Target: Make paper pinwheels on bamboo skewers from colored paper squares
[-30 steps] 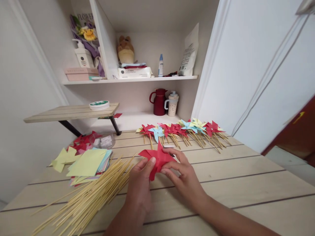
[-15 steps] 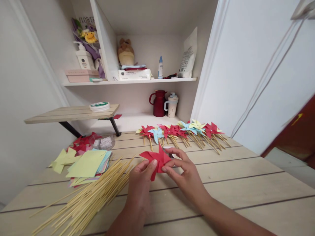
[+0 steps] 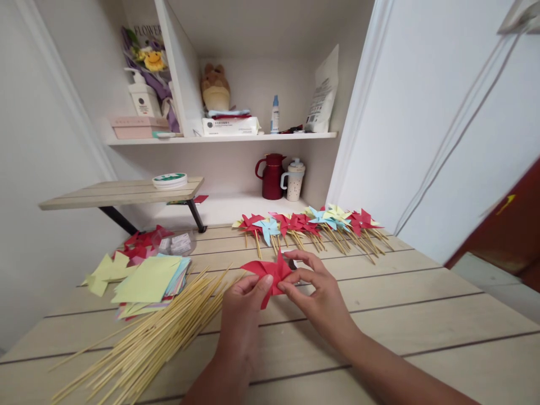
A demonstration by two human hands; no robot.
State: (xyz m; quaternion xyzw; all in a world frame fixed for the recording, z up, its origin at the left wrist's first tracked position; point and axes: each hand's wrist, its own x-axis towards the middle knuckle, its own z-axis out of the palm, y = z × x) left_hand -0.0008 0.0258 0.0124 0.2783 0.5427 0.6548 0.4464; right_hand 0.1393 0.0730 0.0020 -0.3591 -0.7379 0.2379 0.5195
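A red paper pinwheel (image 3: 274, 274) is held above the table between my two hands. My left hand (image 3: 244, 304) pinches its lower left side, thumb on top. With thumb and index finger, my right hand (image 3: 316, 292) grips the blade on the right. A small dark object (image 3: 292, 263) shows behind the right fingers; its kind is unclear. Left of my hands lies a spread bundle of thin wooden sticks (image 3: 169, 326). Beyond it sit a stack of coloured paper squares (image 3: 145, 281) and a yellow paper pinwheel (image 3: 107, 273).
Finished pinwheels on sticks (image 3: 291, 225) lie in a row at the table's back. Red folded papers (image 3: 141, 244) and a clear container (image 3: 181, 244) lie at the left, near a small raised shelf (image 3: 122, 193). A red jug (image 3: 273, 177) and a cup (image 3: 295, 181) stand behind.
The right hand has pressed the pinwheel's right blade inward, and the pinwheel has turned a little. The left hand keeps its pinch.
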